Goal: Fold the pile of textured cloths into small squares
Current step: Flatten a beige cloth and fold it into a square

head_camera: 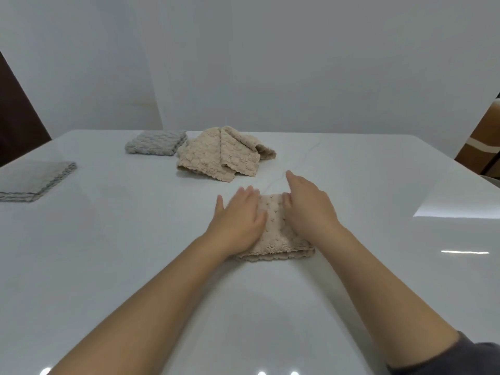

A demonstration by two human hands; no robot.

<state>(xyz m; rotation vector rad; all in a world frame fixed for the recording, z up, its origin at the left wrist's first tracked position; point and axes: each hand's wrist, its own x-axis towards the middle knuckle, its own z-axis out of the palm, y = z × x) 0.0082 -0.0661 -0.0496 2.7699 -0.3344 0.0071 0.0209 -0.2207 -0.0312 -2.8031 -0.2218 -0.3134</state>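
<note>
A beige textured cloth (278, 239), folded into a small square, lies on the white table (135, 253) in front of me. My left hand (239, 219) rests flat on its left half, fingers spread. My right hand (305, 207) presses flat on its right half, the index finger stretched past the far edge. Neither hand grips anything. Behind, a loose pile of beige textured cloths (224, 155) lies rumpled. A folded grey textured cloth (155, 143) sits to the left of the pile.
A flat grey cloth (38, 180) lies at the table's left edge. A plain wall stands behind the table. Brown cardboard boxes (484, 147) are at the far right, and a dark panel (16, 117) at the far left.
</note>
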